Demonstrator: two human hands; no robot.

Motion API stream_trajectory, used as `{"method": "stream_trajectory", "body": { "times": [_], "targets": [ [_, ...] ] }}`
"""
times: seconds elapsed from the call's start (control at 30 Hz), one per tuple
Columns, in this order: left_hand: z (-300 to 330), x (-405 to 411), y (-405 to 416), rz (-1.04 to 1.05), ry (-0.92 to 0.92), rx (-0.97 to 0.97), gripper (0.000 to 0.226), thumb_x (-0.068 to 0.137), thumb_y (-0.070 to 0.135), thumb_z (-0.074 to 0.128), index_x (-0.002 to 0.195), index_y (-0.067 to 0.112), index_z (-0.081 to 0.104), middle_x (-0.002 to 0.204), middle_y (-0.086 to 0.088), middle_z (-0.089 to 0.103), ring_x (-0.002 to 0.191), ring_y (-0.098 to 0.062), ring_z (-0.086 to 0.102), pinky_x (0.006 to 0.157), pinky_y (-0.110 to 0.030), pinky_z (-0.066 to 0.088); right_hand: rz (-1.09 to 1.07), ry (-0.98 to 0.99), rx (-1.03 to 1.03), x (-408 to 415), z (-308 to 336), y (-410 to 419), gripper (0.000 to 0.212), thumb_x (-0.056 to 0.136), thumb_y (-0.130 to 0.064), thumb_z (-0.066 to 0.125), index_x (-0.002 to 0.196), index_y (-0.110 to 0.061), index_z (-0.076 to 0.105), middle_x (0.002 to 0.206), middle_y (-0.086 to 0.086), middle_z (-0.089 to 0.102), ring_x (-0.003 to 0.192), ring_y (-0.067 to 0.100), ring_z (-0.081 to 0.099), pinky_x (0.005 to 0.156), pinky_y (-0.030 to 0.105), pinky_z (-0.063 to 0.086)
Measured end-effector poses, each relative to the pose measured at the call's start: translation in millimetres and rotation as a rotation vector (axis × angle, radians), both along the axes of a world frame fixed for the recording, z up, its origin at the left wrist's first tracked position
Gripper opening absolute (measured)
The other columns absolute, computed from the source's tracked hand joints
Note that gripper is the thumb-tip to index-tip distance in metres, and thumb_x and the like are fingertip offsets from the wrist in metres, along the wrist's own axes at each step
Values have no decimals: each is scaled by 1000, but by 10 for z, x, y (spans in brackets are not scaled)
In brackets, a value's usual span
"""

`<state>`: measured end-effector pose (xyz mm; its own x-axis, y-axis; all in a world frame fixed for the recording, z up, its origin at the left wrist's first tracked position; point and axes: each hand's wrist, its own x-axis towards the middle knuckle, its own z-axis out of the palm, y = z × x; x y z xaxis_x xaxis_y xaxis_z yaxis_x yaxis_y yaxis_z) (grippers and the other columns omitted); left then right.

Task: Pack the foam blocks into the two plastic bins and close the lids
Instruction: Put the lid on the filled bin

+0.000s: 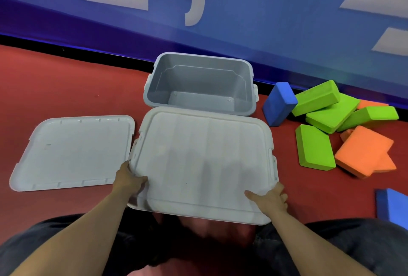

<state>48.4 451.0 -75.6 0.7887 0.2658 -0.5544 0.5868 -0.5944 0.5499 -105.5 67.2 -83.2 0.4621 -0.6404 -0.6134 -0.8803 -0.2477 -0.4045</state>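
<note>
Your left hand [129,179] grips the near left corner of the closed bin's lid [203,160], thumb on top and fingers curled under the rim. Your right hand [270,198] does the same at the near right corner. The two hands are well apart, one at each near corner.

This lid looks like thin, stiff plastic, light but smooth, so I think it can slip if you hold it only with the fingertips. The rim is the best place to hold, near the side latches. If it is still clipped, it may flex before it comes free.

Take the closed bin as the landmark. Behind it, touching or almost touching, stands the open grey bin [199,83] with nothing inside, and beyond that is the blue wall [242,10], so there is little room there. To the left of it, just beside, a second lid [72,152] lies flat on the red floor [55,88]; beyond that one the floor gives room to lay things down. To the right lie the foam blocks [331,130], green, orange and blue, in a loose pile; one more blue block [393,207] is nearer to you. They look soft and light, easy to squeeze and carry several at once.
</note>
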Motion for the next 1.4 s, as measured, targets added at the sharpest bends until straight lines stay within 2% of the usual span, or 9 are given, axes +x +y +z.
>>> {"method": "stream_trajectory", "body": {
  "times": [0.13,0.27,0.5,0.77,0.9,1.03,1.13,1.23,1.4],
  "targets": [
    [-54,-73,11,205,-27,-150,100,85,23,81,159,8,17,157,-22,35,143,-40,37,118,-49,32,-149,-106,93,20,-32,-93,108,70,-52,88,146,-16,20,140,16,34,118,33,44,104,45,43],
    [-90,-19,50,262,-34,-201,94,89,36,75,159,6,19,155,-19,41,142,-37,41,118,-46,33,-312,-190,161,113,-54,-258,90,75,-51,84,137,-15,29,138,16,47,116,34,53,100,45,46],
    [-166,273,0,201,-39,-142,91,91,40,72,158,5,22,157,-19,38,143,-39,39,119,-47,30,-343,-281,166,287,-114,-337,112,81,-39,83,157,-12,6,154,15,38,134,32,46,109,39,36],
    [-219,398,19,261,-28,-144,95,88,42,76,156,1,24,158,-18,35,143,-41,37,118,-51,33,-265,-211,100,362,-146,-328,128,68,-41,92,160,-21,6,160,14,21,140,37,36,108,52,38],
    [-173,474,81,259,82,-161,93,85,45,78,152,0,30,151,-21,39,133,-45,45,108,-55,42,-283,-228,144,411,-158,-399,134,66,-34,95,161,-16,1,160,14,32,142,36,40,115,52,35],
    [-169,468,114,251,6,-191,101,73,42,87,150,1,35,149,-18,46,128,-42,51,109,-52,43,-275,-214,111,417,-156,-390,131,66,-34,94,161,-16,5,159,14,32,142,36,39,113,51,37],
    [-135,434,54,180,-91,-179,86,85,31,80,154,4,37,148,-16,43,129,-38,53,116,-47,38,-265,-182,81,406,-133,-360,129,67,-37,94,161,-19,8,159,17,26,141,38,37,109,53,38],
    [-113,379,7,111,-152,-186,72,90,38,69,150,7,45,148,-13,47,133,-37,51,118,-46,35,-244,-179,34,407,-97,-328,125,70,-35,93,161,-19,8,158,19,20,140,38,35,107,52,39],
    [-94,343,-45,64,-191,-121,57,102,22,58,154,10,39,153,-13,48,142,-34,44,120,-41,31,-217,-167,0,420,-81,-290,127,70,-38,92,161,-12,8,149,16,20,129,37,43,105,45,42]
  ]
}}
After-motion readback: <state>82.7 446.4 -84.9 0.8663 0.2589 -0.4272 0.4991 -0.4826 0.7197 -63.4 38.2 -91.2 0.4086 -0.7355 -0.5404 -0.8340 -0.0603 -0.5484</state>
